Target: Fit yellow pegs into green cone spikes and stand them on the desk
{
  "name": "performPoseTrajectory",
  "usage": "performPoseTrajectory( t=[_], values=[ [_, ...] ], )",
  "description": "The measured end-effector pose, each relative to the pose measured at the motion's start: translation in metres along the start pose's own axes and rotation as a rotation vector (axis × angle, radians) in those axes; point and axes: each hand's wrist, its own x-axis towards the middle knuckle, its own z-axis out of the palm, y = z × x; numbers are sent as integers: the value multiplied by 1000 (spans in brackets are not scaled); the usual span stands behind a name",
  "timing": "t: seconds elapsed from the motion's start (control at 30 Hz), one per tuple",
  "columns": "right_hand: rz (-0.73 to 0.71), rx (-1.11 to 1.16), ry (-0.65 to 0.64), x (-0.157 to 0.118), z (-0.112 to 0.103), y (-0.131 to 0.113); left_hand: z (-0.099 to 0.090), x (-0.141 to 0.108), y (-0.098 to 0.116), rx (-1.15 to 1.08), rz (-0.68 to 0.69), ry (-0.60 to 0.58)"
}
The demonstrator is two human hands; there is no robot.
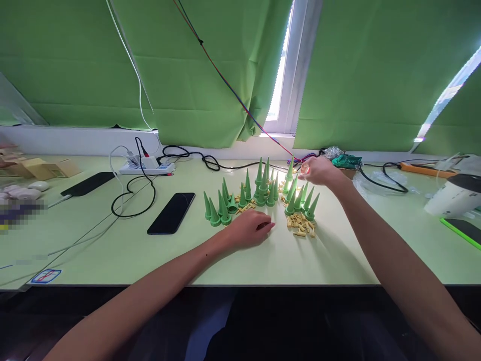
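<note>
Green pointed cones (263,188) stand in clusters in the middle of the table (330,265). Small pale yellow pegs (300,224) lie in a pile before the right cluster, with more among the left and middle cones. My left hand (251,228) rests on the table in front of the left cones, its fingers curled; whether anything is inside them is hidden. My right hand (317,170) is at the back of the right cluster, its fingers pinched together beside a tall cone. What they hold, if anything, is too small to make out.
A black phone (171,213) lies left of the cones, with a power strip (146,169) and black cables behind it. Further left is a dark flat device (88,184). A green bag (346,161) and a white container (456,194) are to the right.
</note>
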Motion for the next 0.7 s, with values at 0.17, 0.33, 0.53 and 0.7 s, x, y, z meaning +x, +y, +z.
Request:
performPoseTrajectory(
  t=[0.17,0.33,0.53,0.7],
  values=[
    [63,46,-158,-10,-8,-6,1,0,-1,7,10,0],
    [36,98,-205,-12,-7,-10,0,-1,0,8,16,9],
    [-19,2,-74,-5,0,-8,-1,0,1,8,11,12],
    [-33,-32,90,-5,-4,-6,1,-1,0,10,12,11]
  ],
)
